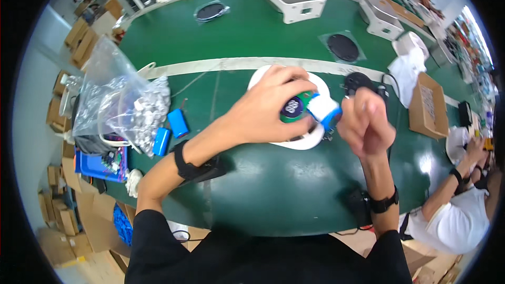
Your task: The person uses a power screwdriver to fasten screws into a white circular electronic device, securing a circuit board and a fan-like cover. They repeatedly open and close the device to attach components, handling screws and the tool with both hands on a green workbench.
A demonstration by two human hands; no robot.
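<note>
Left grip (pixel 276 102) part-closed round a green board (pixel 305 96), over a white housing (pixel 304 142) on the bench (pixel 279 184). Right grip (pixel 366 123) curled beside the white-and-blue pack (pixel 322 109); can't tell if it's pinching anything. Two blue packs (pixel 178 123) lie left, near a clear bag (pixel 123 94).

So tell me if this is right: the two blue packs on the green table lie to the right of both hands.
The side is wrong: in the head view, the two blue packs on the green table lie to the left of the left hand and right hand.
</note>
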